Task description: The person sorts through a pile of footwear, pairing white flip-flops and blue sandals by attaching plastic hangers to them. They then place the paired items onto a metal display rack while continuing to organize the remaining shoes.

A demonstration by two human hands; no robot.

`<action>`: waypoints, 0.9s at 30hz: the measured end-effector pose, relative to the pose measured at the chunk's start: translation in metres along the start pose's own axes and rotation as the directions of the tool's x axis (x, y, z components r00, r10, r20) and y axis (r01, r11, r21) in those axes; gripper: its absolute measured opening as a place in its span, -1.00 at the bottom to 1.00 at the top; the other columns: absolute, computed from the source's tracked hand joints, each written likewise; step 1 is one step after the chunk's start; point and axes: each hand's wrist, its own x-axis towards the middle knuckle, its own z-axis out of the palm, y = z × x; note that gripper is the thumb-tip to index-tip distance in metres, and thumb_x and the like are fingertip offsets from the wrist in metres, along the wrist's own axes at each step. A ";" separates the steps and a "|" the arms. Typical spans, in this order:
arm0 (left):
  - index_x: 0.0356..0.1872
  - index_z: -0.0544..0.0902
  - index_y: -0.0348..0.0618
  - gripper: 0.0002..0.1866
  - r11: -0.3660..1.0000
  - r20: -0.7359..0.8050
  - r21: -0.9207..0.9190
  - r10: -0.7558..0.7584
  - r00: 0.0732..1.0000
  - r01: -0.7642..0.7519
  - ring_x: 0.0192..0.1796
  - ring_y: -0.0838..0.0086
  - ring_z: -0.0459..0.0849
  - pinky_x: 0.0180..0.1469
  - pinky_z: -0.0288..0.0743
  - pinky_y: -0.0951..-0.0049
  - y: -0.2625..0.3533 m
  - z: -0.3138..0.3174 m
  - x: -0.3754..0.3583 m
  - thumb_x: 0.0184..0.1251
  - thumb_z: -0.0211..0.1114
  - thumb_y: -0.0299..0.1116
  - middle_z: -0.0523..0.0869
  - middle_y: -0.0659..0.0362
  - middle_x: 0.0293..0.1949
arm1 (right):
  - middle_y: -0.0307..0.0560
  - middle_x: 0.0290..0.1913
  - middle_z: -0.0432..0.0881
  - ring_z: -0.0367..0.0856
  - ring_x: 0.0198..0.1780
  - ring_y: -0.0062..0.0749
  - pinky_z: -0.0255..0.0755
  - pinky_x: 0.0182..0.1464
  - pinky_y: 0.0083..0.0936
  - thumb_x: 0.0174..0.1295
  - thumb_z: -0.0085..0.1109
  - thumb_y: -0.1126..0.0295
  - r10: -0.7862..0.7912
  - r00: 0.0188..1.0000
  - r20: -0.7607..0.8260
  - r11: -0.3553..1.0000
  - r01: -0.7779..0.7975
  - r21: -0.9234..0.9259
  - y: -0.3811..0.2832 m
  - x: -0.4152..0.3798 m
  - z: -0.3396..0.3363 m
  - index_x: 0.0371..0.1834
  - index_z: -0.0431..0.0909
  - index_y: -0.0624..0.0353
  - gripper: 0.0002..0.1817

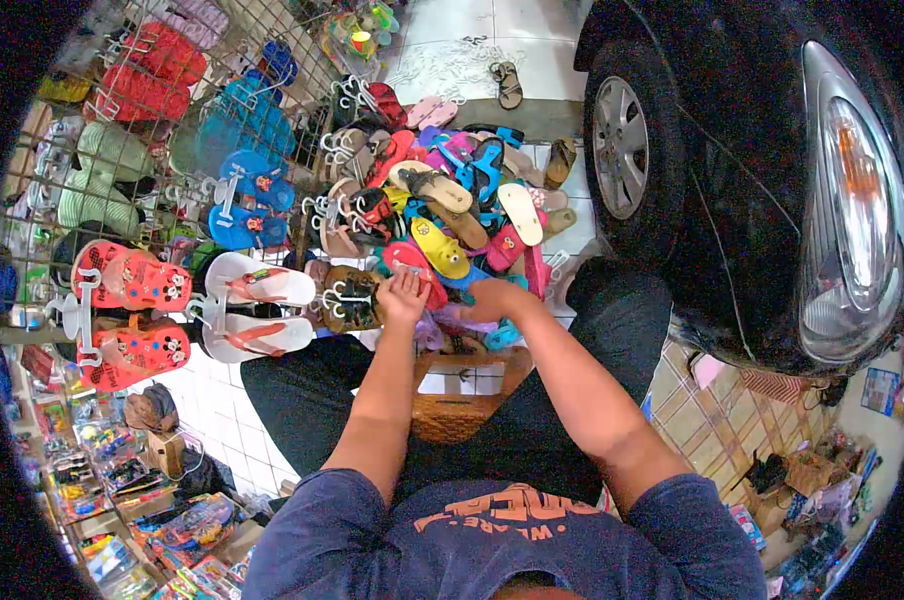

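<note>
A big heap of sandals and slippers lies on the floor in front of me. My left hand (404, 296) has its fingers spread, palm up, beside a red slipper (406, 260) at the heap's near edge. Nothing shows in its palm. Over the near right part of the heap is my right hand (492, 300), its fingers pointing left and partly hidden among purple and blue items. A yellow slipper with a face (439, 248) lies just beyond the hands. Farther back are a beige slipper (442, 188) and a white-soled slipper (520, 213).
A wire rack (187, 170) with hanging slippers stands at left. White flip-flops (262, 337) and red cartoon slippers (137, 290) hang at its near end. A black car (752, 180) stands close on the right. A brown woven seat (452, 415) is between my legs.
</note>
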 end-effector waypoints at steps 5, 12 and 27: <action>0.31 0.33 -0.11 -0.37 0.998 -0.045 -0.057 -0.023 0.999 0.020 0.49 0.30 0.06 0.36 0.10 0.02 0.000 0.024 0.002 0.17 0.02 -0.13 0.10 0.07 0.46 | 0.23 -0.21 0.66 0.67 -0.17 0.01 0.52 -0.11 -0.19 0.00 0.14 -0.27 0.010 1.000 0.012 1.000 -0.009 -0.026 -0.011 -0.004 -0.009 -0.26 0.65 0.31 -0.28; 0.17 0.41 -0.18 -0.43 0.999 0.164 0.020 -0.035 0.986 0.033 0.43 0.24 0.18 0.36 0.12 -0.05 0.006 0.051 0.037 0.11 0.11 -0.15 0.29 0.01 0.34 | 0.25 -0.15 0.65 0.65 -0.11 0.03 0.52 -0.04 -0.17 0.02 0.23 -0.15 -0.002 0.999 -0.049 0.993 0.008 0.116 -0.018 -0.011 -0.021 -0.18 0.60 0.34 -0.34; 0.25 0.34 -0.06 -0.39 0.455 0.124 0.867 0.196 0.973 -0.202 -0.05 0.42 0.55 -0.20 0.48 0.23 -0.006 0.101 0.113 0.10 0.20 -0.27 0.58 0.17 -0.11 | 0.29 -0.10 0.62 0.62 -0.05 0.08 0.49 -0.04 -0.14 0.04 0.23 -0.08 0.034 0.998 0.049 0.989 -0.040 0.141 -0.036 -0.009 -0.048 -0.04 0.51 0.31 -0.35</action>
